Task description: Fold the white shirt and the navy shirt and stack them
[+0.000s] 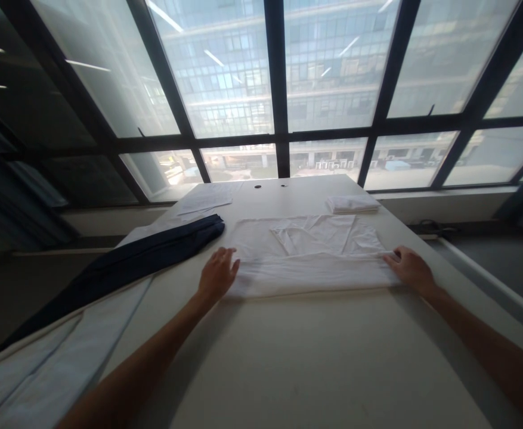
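Observation:
A thin white garment (310, 277), possibly a shirt, lies in front of me with its near part folded over in a long straight band. Its far part is wrinkled, with loose overlapping layers. My left hand (219, 273) rests at the left end of the fold, thumb and fingers apart, touching the cloth's edge. At the opposite end, my right hand (409, 269) pinches the fabric's edge between thumb and fingers.
A white table (315, 351) carries everything. Dark navy trousers or similar cloth (154, 253) lie on the left, over white fabric (73, 351). Papers or thin sheets (207, 198) are at the far left. A folded white cloth (353, 204) sits far right. Windows stand behind.

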Demonstrator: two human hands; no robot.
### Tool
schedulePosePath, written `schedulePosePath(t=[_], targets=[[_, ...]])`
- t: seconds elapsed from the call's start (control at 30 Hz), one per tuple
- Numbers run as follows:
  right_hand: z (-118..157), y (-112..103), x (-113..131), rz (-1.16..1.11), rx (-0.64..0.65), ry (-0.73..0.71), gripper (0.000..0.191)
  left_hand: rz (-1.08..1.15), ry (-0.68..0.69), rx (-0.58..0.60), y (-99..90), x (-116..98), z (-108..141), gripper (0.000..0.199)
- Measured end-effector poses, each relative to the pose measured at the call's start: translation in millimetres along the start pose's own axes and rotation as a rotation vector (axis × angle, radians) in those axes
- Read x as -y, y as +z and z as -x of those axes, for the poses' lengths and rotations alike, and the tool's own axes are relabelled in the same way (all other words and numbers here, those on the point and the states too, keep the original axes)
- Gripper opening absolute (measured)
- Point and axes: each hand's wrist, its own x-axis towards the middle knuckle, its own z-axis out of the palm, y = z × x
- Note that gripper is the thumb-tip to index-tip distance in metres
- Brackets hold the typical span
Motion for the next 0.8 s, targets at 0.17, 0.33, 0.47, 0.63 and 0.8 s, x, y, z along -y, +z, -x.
schedulePosePath(t=[0.17, 0.33, 0.47, 0.63, 0.8], targets=[[11, -11, 48, 0.019, -0.188, -0.224, 0.039, 0.225, 0.494, 0.159, 7.8, -88, 3, 0.050], [37, -7, 151, -0.275, -0.008, -0.535, 0.043, 0.232, 0.649, 0.278, 33.3, -135, 2, 0.056], [56, 9, 207, -0.298, 0.193, -0.698, 0.051, 0.244, 0.624, 0.278, 46.1, -138, 2, 0.059], [61, 27, 215, -0.228, 0.335, -0.714, 0.060, 0.319, 0.616, 0.326, 50.7, -131, -2, 0.060], [56, 32, 196, -0.205, 0.346, -0.736, 0.068, 0.323, 0.569, 0.412, 54.0, -105, -13, 0.061]])
